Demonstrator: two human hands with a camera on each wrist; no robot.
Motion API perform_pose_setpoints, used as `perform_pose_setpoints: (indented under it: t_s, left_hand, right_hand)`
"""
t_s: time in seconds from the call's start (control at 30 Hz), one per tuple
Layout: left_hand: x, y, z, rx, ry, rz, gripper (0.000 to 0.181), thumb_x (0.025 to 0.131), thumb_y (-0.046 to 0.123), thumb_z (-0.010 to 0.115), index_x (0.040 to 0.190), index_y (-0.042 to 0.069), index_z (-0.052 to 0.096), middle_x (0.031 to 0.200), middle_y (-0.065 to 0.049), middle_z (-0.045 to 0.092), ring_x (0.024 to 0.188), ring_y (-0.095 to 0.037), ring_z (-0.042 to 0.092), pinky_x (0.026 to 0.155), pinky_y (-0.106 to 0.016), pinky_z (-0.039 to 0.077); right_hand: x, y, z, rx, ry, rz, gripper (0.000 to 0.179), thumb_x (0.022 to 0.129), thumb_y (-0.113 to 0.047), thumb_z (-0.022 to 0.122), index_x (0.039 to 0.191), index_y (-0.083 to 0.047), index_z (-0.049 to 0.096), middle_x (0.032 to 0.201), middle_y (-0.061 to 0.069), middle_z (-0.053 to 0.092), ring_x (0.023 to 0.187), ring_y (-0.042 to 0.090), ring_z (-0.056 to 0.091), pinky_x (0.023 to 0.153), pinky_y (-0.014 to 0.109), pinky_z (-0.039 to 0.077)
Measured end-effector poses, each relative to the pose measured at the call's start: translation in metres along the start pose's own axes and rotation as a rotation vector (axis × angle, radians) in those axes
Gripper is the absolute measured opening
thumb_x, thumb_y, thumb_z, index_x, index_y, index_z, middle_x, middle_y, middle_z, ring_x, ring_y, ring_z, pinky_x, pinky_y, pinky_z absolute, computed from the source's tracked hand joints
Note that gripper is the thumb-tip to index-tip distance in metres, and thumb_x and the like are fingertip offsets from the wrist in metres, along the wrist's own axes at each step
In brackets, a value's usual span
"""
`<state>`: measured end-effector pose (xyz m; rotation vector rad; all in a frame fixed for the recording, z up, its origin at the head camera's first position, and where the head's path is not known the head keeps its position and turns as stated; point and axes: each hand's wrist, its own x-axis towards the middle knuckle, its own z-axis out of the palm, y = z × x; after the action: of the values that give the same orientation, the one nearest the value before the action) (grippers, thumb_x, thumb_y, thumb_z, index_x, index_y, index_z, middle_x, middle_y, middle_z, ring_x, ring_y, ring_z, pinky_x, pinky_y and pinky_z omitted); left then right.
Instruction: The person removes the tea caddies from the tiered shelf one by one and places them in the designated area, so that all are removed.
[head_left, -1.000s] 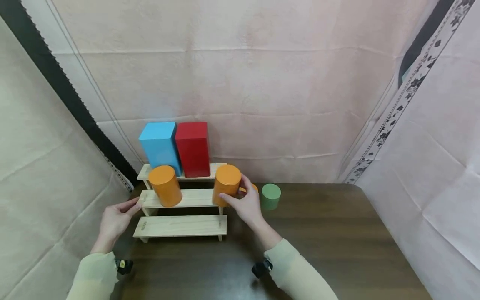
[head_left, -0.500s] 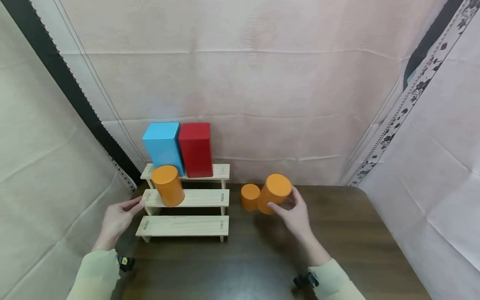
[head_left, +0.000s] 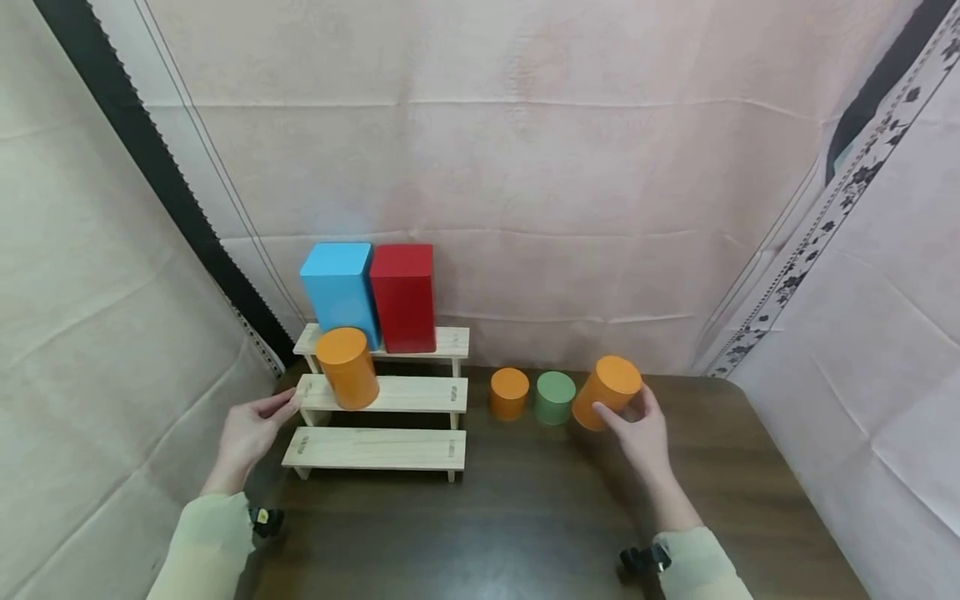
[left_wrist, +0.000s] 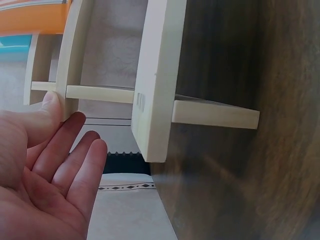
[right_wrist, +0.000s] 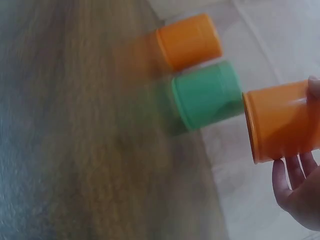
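The landmark is a three-step pale wooden stand (head_left: 375,450). The left hand (head_left: 250,433) pinches the left end of its middle step (head_left: 420,394), thumb on the upper face and forefinger curled below; in the left wrist view the other fingers lie slightly bent, beside the stand.

Well to the right of the stand, the right hand (head_left: 640,433) grips a tall orange cylinder (head_left: 603,392), thumb on one side and fingers on the other, spread to its width. The right wrist view shows the base of this cylinder raised off the dark wooden tabletop (head_left: 525,508).

Between the stand and the gripped cylinder, two shorter cylinders stand upright on the tabletop, an orange one (head_left: 509,394) nearer the stand and a green one (head_left: 555,398) just beside it, farther out.

A second tall orange cylinder (head_left: 347,369) rests upright on the left part of the stand's middle step. On its top step (head_left: 453,342) stand a light-blue box (head_left: 341,287) and, to the right, a red box (head_left: 402,298), side by side. Pale cloth (head_left: 525,183) hangs behind the stand.
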<state>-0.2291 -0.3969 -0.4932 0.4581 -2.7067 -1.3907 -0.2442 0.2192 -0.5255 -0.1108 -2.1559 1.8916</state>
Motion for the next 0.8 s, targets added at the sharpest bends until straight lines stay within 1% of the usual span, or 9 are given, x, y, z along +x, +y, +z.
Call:
perform_pose_setpoints:
  t_s: [0.13, 0.2, 0.27, 0.43, 0.5, 0.67, 0.8]
  left_hand:
    - [0.001, -0.001, 0.002, -0.007, 0.006, -0.009, 0.057, 0.108, 0.043, 0.065, 0.154, 0.01, 0.059, 0.158, -0.022, 0.051, 0.148, -0.048, 0.043, 0.117, -0.069, 0.036]
    - [0.001, -0.001, 0.002, -0.01, 0.007, -0.015, 0.057, 0.108, 0.044, 0.065, 0.154, 0.011, 0.059, 0.159, -0.022, 0.05, 0.149, -0.048, 0.042, 0.117, -0.069, 0.035]
    - [0.002, -0.001, 0.002, -0.015, 0.009, -0.022, 0.056, 0.108, 0.043, 0.066, 0.154, 0.011, 0.059, 0.16, -0.021, 0.05, 0.149, -0.047, 0.042, 0.117, -0.069, 0.035]
    - [0.002, -0.001, 0.002, -0.031, 0.012, -0.023, 0.055, 0.108, 0.042, 0.066, 0.154, 0.011, 0.059, 0.159, -0.02, 0.051, 0.15, -0.047, 0.042, 0.117, -0.068, 0.035]
    - [0.002, -0.002, 0.002, -0.037, 0.014, -0.019, 0.056, 0.108, 0.042, 0.066, 0.154, 0.011, 0.059, 0.159, -0.02, 0.051, 0.149, -0.047, 0.042, 0.117, -0.069, 0.035]
    - [0.001, -0.003, 0.002, -0.041, 0.018, -0.001, 0.055, 0.108, 0.042, 0.065, 0.153, 0.01, 0.06, 0.158, -0.02, 0.052, 0.149, -0.046, 0.043, 0.117, -0.068, 0.037]
    - [0.001, -0.004, 0.003, -0.038, 0.012, 0.005, 0.055, 0.108, 0.042, 0.065, 0.153, 0.011, 0.06, 0.158, -0.019, 0.052, 0.149, -0.046, 0.042, 0.117, -0.068, 0.036]
  right_hand:
    - [0.007, 0.012, -0.003, -0.007, 0.026, 0.048, 0.087, 0.09, -0.029, 0.091, 0.161, -0.013, 0.042, 0.156, 0.009, 0.053, 0.146, 0.025, 0.049, 0.12, 0.038, 0.042]
    - [0.01, 0.016, -0.003, -0.017, 0.038, 0.065, 0.089, 0.09, -0.031, 0.091, 0.161, -0.012, 0.041, 0.158, 0.01, 0.051, 0.148, 0.027, 0.046, 0.123, 0.046, 0.039]
    - [0.013, 0.02, -0.004, -0.021, 0.044, 0.069, 0.091, 0.089, -0.031, 0.091, 0.162, -0.011, 0.039, 0.16, 0.013, 0.049, 0.149, 0.03, 0.044, 0.123, 0.05, 0.037]
    - [0.02, 0.026, -0.004, -0.047, 0.058, 0.083, 0.095, 0.09, -0.03, 0.091, 0.164, -0.01, 0.035, 0.162, 0.016, 0.046, 0.151, 0.034, 0.042, 0.124, 0.053, 0.035]
    - [0.022, 0.028, -0.003, -0.057, 0.062, 0.096, 0.095, 0.09, -0.03, 0.091, 0.164, -0.01, 0.035, 0.163, 0.016, 0.046, 0.15, 0.034, 0.043, 0.124, 0.052, 0.036]
    - [0.024, 0.033, -0.001, -0.061, 0.062, 0.107, 0.096, 0.088, -0.031, 0.092, 0.163, -0.01, 0.037, 0.159, 0.016, 0.05, 0.146, 0.032, 0.047, 0.121, 0.051, 0.039]
    - [0.025, 0.033, 0.001, -0.064, 0.058, 0.105, 0.096, 0.088, -0.034, 0.092, 0.163, -0.01, 0.037, 0.159, 0.016, 0.05, 0.146, 0.032, 0.048, 0.121, 0.052, 0.039]
